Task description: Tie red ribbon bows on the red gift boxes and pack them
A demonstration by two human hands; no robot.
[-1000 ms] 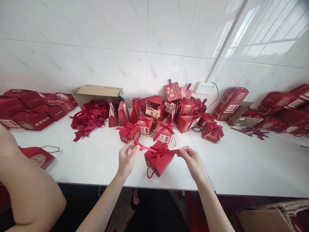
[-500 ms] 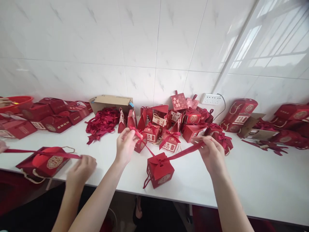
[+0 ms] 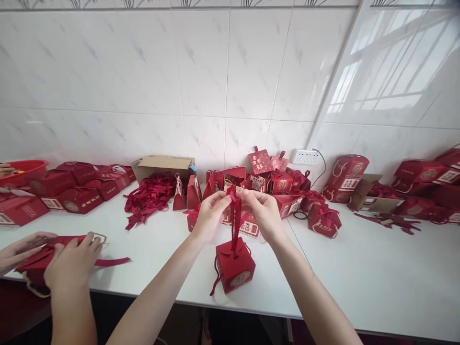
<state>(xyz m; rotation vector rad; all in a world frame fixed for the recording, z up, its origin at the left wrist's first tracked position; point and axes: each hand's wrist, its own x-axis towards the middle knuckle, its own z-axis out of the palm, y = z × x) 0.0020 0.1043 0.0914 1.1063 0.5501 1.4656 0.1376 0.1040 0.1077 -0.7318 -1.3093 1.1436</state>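
both the left hand (image 3: 210, 215) and right hand (image 3: 264, 212) pinch a red ribbon (image 3: 236, 218) above the small red box (image 3: 235, 266). the box sits on the white table (image 3: 359, 268)

We are holding a dark red ribbon (image 3: 236, 218) straight up from a small red gift box (image 3: 235, 266) that is standing near the front edge of the white table (image 3: 359, 268). Our left hand (image 3: 210, 218) and right hand (image 3: 265, 213) are pinching it close together; a loop may be forming between them, though the fingers (image 3: 223, 201) are hiding it. To our left, a co-worker's hands (image 3: 72, 261) are pressing on another red box (image 3: 34, 268). A ribbon heap (image 3: 149, 196) is lying by the wall.
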